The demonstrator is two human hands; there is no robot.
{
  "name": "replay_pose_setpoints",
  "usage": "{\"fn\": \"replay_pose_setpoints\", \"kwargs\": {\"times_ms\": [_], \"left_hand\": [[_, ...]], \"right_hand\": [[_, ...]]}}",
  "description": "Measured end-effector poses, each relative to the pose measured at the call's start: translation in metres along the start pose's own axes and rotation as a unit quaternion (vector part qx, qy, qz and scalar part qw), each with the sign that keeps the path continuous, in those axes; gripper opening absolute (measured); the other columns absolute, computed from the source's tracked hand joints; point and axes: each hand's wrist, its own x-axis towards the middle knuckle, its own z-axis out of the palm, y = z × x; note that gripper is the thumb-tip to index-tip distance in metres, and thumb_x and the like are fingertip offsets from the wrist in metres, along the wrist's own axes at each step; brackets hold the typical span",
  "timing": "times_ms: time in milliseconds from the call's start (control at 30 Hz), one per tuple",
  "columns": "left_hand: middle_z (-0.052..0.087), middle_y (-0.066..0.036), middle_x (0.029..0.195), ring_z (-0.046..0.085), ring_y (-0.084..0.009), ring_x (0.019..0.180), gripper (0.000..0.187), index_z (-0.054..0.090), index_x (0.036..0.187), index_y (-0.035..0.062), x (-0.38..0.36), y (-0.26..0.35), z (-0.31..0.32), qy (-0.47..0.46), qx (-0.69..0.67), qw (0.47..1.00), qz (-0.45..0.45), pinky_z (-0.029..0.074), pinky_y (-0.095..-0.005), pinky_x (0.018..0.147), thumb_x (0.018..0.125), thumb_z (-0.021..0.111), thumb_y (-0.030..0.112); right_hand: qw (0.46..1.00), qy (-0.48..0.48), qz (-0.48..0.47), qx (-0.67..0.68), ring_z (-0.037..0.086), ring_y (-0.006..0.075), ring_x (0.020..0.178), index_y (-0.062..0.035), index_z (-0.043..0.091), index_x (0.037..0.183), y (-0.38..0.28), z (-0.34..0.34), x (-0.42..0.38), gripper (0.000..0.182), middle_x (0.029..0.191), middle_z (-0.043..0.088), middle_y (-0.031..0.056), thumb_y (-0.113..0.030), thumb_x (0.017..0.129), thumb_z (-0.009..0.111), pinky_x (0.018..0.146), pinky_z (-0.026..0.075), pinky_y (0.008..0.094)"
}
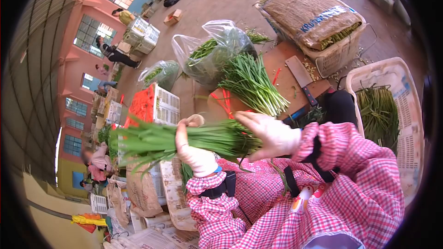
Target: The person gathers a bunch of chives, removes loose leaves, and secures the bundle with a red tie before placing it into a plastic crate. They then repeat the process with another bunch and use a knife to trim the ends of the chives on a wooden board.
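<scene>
1. The concrete floor carries everything here; toward its far side stands a big sack-covered crate, and at the near right edge a white plastic basket holds a heap of green stalks.
2. A wooden chopping board lies on the floor between the crate and the person's knees. On its left half rests a loose pile of cut greens, root ends toward the person; a cleaver lies flat near its right edge, blade away from the hands.
3. Clear plastic bags stuffed with more greens sit at the board's far left corner, and an orange-and-white crate stands just left of it.
4. The bunch of green chives is held up off the board, lying crosswise in front of the person's chest, leaf tips pointing left.
5. The left hand, gloved, is clamped around the middle of the bunch, fingers wrapped over the top.
6. The right hand, also gloved, sits against the root end of the bunch with fingers spread; I cannot tell whether it grips or only presses.
7. Red ties lie on the board's near left edge, just beyond the bunch.
8. Risk, as I judge it: only the left hand clearly grips, so stalks could slide out and scatter if that hold loosens, and the leaf ends droop unsupported and could bend or snap.
</scene>
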Motion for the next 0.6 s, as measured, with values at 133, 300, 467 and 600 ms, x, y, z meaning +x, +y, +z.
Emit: {"fn": "replay_pose_setpoints", "kwargs": {"times_ms": [133, 300, 467, 600], "left_hand": [[0.059, -0.004, 0.093, 0.057, -0.0146, 0.083, 0.026, 0.061, 0.101, 0.0063, -0.014, -0.04, 0.022, -0.031, 0.203, 0.978, 0.045, 0.047, -0.0302, 0.078, 0.08, 0.068, 0.021], [0.061, -0.007, 0.108, 0.056, -0.0153, 0.096, 0.041, 0.057, 0.113, 0.0028, -0.018, -0.06, 0.048, -0.103, 0.244, 0.963, 0.04, 0.044, -0.0308, 0.088, 0.077, 0.072, 0.013], [0.06, -0.008, 0.112, 0.057, -0.0171, 0.096, 0.044, 0.055, 0.115, 0.0016, -0.014, -0.044, 0.043, -0.347, 0.395, 0.85, -0.013, 0.045, -0.031, 0.085, 0.078, 0.072, 0.017], [0.056, -0.01, 0.121, 0.054, -0.0206, 0.108, 0.053, 0.047, 0.128, 0.0032, -0.004, -0.036, 0.039, -0.355, 0.361, 0.858, -0.089, 0.043, -0.0345, 0.095, 0.081, 0.068, 0.016]], "right_hand": [[0.99, 0.056, 0.053, 0.115, 0.046, 0.0394, 0.119, 0.003, 0.029, 0.137, -0.002, 0.026, 0.017, 0.099, 0.129, 0.044, 0.0268, -0.031, 0.059, 0.078, 0.101, 0.039, 0.0409], [0.938, 0.044, 0.237, 0.248, 0.058, 0.0247, 0.107, -0.0084, 0.038, 0.137, 0.022, 0.026, 0.012, 0.078, 0.11, 0.062, 0.0159, -0.028, 0.07, 0.073, 0.091, 0.045, 0.0326], [0.875, -0.01, 0.158, 0.457, 0.052, 0.0128, 0.102, -0.0057, 0.056, 0.123, 0.055, -0.001, 0.003, 0.049, 0.11, 0.063, 0.0042, -0.021, 0.079, 0.072, 0.092, 0.042, 0.031], [0.884, -0.112, 0.185, 0.415, 0.06, 0.0123, 0.084, -0.0035, 0.063, 0.108, 0.053, -0.007, 0.009, 0.038, 0.091, 0.067, 0.0037, -0.029, 0.08, 0.071, 0.077, 0.048, 0.0299]]}}
